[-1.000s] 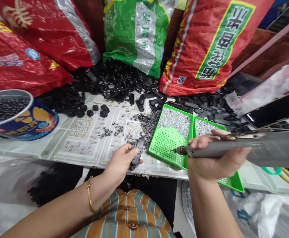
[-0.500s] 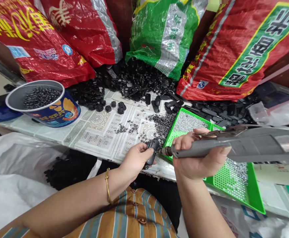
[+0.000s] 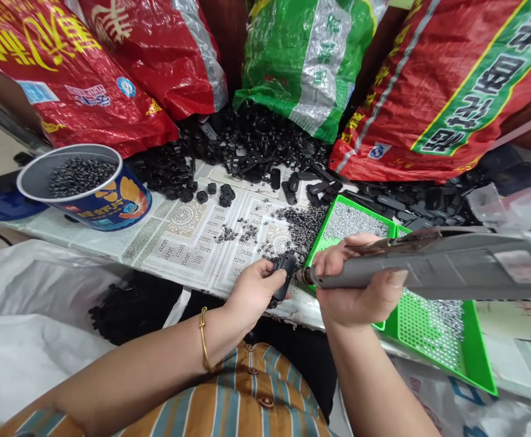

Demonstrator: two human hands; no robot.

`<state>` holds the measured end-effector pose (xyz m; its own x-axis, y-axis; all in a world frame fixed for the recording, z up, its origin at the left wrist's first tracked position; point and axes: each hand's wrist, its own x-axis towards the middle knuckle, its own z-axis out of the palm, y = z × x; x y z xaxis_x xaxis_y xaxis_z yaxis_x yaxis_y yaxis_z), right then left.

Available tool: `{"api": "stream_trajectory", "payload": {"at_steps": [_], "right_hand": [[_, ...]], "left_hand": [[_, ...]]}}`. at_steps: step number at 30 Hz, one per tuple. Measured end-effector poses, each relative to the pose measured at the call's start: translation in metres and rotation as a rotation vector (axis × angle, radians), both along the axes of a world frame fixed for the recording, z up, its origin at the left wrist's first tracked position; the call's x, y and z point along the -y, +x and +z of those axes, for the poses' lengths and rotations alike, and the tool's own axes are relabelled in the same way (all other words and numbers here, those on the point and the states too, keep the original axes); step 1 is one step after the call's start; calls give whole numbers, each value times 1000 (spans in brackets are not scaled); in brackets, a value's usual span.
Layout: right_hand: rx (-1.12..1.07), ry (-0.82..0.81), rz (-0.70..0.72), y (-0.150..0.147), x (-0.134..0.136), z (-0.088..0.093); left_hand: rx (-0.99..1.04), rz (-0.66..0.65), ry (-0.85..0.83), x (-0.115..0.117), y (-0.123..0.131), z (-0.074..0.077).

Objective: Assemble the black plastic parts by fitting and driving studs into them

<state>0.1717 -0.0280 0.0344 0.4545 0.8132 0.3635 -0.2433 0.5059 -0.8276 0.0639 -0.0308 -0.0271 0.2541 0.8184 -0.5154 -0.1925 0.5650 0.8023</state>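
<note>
Head view: left hand [image 3: 257, 289], thumb and fingers pinched on dark plastic part [image 3: 285, 274], above table [image 3: 201, 264] near its front edge. Right hand [image 3: 349, 303], fingers wrapped round grey power screwdriver [image 3: 456, 267]; tip beside part, contact unclear. Green tray [image 3: 484, 361] beneath tool.

The right hand [image 3: 351, 298] has brought the grey power screwdriver [image 3: 447, 267] leftward from over the green tray [image 3: 322, 228]; its tip [image 3: 299, 276], a second ago well apart from the black part [image 3: 285, 273], is now right at its side, contact unclear.
</note>
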Motion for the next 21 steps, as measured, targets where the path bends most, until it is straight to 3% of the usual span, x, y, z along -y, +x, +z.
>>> {"api": "stream_trajectory", "payload": {"at_steps": [14, 21], "right_hand": [[53, 23, 198, -4, 4, -6], [74, 36, 175, -11, 4, -12]], "left_hand": [[-75, -19, 51, 3, 1, 2], [-44, -11, 35, 2, 0, -2]]}}
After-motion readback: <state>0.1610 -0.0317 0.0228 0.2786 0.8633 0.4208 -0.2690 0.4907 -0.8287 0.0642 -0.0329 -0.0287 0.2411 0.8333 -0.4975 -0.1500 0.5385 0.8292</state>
